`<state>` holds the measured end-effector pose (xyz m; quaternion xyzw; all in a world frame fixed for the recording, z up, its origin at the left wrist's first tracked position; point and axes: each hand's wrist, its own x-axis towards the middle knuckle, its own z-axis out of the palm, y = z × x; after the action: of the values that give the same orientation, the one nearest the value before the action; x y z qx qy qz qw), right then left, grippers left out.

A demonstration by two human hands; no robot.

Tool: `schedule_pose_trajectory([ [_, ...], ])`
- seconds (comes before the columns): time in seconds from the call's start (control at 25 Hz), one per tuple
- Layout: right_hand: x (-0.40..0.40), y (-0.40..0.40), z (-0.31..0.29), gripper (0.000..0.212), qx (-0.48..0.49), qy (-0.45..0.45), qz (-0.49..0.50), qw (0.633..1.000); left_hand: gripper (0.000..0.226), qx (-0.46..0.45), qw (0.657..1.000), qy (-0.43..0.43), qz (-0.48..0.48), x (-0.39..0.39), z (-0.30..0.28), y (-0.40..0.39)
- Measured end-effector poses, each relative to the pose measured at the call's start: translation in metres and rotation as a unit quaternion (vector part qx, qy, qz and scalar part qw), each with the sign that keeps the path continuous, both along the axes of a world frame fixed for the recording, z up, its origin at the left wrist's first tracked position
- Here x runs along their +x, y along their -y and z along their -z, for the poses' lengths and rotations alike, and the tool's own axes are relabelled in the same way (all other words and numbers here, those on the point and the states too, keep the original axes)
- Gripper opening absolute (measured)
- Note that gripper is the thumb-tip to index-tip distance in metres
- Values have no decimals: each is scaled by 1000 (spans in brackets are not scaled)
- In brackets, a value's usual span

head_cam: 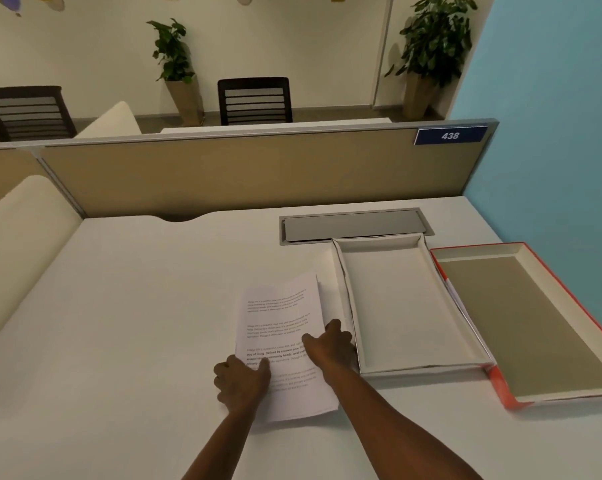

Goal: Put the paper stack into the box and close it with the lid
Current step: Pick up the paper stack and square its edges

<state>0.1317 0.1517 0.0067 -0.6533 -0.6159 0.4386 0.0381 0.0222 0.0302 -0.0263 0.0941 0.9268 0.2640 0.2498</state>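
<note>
A white paper stack [281, 317] with printed text lies on the desk, just left of an open white box [407, 306]. The box is empty. Its lid [521, 323], red outside and tan inside, lies upside down to the right of the box. My left hand [241, 381] grips the stack's left edge, thumb on top. On the stack's right edge, next to the box's near left corner, my right hand [330, 344] has its thumb on top and its fingers curled down the side.
A grey cable hatch [355, 225] is set into the white desk [136, 306] behind the box. A tan partition [223, 171] closes the far edge, and a blue wall [552, 133] stands at the right. Chairs and plants are beyond.
</note>
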Motion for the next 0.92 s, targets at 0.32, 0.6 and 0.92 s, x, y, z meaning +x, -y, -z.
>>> schedule_pose_trajectory([
  [0.32,5,-17,8,79,-35,-93,59,993,69,28,1000,-7,-6,4,4,1],
  [0.6,-6,-27,23,66,-39,-96,-5,995,68,34,999,0,2,4,2,5],
  [0.92,18,-10,2,31,-3,-329,-30,944,90,128,984,120,5,-49,-13,0],
])
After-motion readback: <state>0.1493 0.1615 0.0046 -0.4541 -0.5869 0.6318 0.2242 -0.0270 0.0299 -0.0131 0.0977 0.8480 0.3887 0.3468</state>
